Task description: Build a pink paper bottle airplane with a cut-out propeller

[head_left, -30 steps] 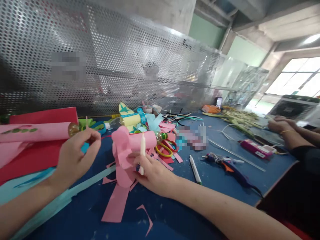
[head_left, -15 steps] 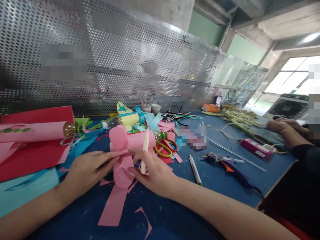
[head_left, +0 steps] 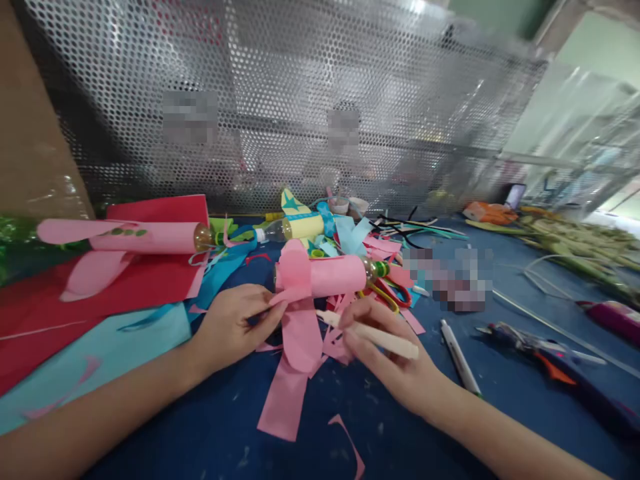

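Note:
A pink paper-wrapped bottle (head_left: 340, 275) lies across the middle of the table, its green cap (head_left: 382, 269) to the right. Pink paper flaps with rounded ends (head_left: 302, 340) stick out from its left part. My left hand (head_left: 233, 323) pinches the edge of a pink paper flap (head_left: 295, 292) between thumb and fingers. In my right hand (head_left: 395, 353) is a cream-coloured marker (head_left: 383, 339), held like a pen with its tip pointing left, close to the lower flap. Whether the tip touches the paper I cannot tell.
Scissors with yellow and red handles (head_left: 386, 297) lie behind my right hand. A white pen (head_left: 459, 357) and a dark blue glue gun (head_left: 555, 360) are at right. Another pink-wrapped bottle (head_left: 165, 238) rests on red paper (head_left: 45, 310). A perforated metal screen (head_left: 290, 80) stands behind.
The marker has gone from upright to nearly level, tip to the left. My right hand has drawn a little away from the paper flaps. The view has turned left.

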A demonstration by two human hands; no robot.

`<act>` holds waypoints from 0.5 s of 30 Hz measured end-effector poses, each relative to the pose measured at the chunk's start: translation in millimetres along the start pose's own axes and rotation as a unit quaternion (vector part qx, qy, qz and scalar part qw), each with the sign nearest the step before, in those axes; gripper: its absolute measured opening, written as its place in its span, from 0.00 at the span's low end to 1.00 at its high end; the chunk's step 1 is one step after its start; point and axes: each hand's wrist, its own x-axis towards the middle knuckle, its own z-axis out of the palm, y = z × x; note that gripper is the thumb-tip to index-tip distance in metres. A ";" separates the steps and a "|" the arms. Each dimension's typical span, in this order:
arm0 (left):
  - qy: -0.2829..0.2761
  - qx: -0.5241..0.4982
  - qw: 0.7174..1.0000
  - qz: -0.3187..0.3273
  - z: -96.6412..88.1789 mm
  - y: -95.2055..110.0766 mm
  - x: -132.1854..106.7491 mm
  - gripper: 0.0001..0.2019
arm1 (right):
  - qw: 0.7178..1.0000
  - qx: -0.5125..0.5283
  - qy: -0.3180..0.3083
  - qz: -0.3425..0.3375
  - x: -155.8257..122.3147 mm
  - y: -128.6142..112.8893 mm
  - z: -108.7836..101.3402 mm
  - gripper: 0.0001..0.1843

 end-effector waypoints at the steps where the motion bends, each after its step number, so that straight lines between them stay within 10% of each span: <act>1: -0.007 -0.003 1.000 0.012 -0.1 1.2 -0.8 0.16 | 1.000 -0.024 -0.010 0.014 0.3 0.7 0.3 0.13; 8: -0.039 0.020 0.999 0.006 3.1 3.6 -2.6 0.19 | 0.996 -0.004 -0.059 0.072 7.1 3.3 6.9 0.06; 15: -0.023 0.085 0.994 0.066 3.2 0.6 -2.4 0.23 | 0.994 -0.059 0.021 0.090 30.1 12.0 18.5 0.09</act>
